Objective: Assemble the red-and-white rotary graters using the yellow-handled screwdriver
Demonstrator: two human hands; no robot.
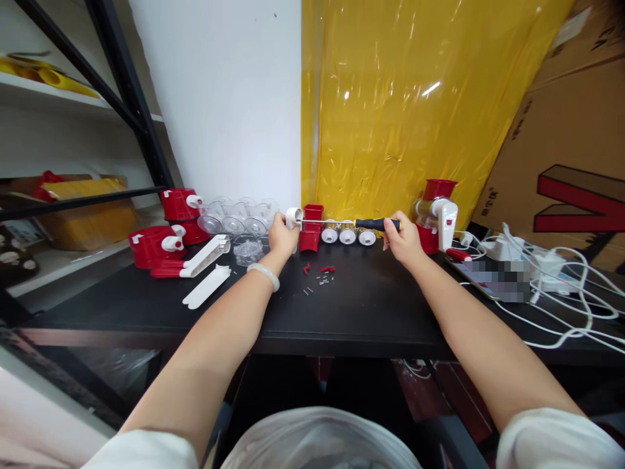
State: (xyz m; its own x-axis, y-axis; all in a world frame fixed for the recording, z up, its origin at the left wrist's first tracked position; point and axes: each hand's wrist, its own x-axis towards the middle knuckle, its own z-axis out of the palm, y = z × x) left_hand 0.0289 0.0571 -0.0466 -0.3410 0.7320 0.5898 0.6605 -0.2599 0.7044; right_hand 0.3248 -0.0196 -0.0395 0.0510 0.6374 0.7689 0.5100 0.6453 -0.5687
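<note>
My right hand (403, 238) is closed round the dark handle of a screwdriver (374, 224), held level. Its long thin shaft points left, and the tip reaches a white ring-shaped plastic part (293, 216). That part is pinched in my left hand (283, 237), above the black table (371, 312). Between the hands, behind the shaft, stand red plastic pieces (309, 241) and a row of three cylinders with white ends (347, 233). Several small screws (324, 280) and two little red parts (328, 268) lie below on the table.
At the left are red housings (153, 247), white crank-like arms (208, 286) and clear plastic cups (234, 218). A red and white grinder-like device (439, 218) stands at the right, beside a phone (498, 280) and tangled white cables (581, 286). Shelves (43, 91) flank the left side.
</note>
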